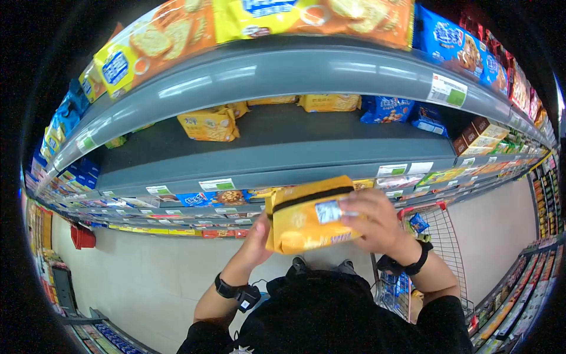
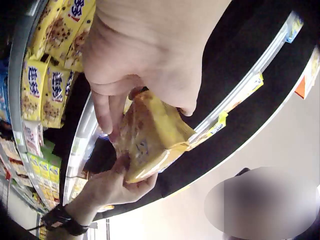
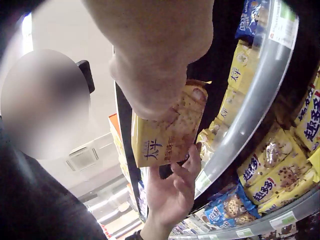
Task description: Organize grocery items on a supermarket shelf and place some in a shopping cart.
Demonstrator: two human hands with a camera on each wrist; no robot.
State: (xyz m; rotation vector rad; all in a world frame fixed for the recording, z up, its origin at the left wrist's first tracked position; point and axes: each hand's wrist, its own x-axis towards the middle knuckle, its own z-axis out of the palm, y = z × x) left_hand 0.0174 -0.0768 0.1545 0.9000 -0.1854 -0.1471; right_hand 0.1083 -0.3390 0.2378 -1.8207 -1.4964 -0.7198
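Both hands hold a yellow packet of crackers (image 1: 306, 227) in front of the chest, with its back seam, a dark stripe and a white printed label facing up in the head view. My left hand (image 1: 254, 243) grips its left end, thumb along the side. At the other end, my right hand (image 1: 377, 221) holds the packet with fingers over the label edge. Cracker pictures and blue lettering show on the packet's front (image 3: 167, 135) in the right wrist view. Seen from the left wrist, the wrapper (image 2: 155, 130) looks glossy and creased.
A grey shelf (image 1: 283, 150) ahead carries several yellow packets (image 1: 209, 124) and blue packets (image 1: 386, 109). Above it, a curved shelf edge (image 1: 283, 65) juts out under larger bags. A wire shopping cart (image 1: 451, 236) with goods stands at the right; a red basket (image 1: 82, 237) sits at far left.
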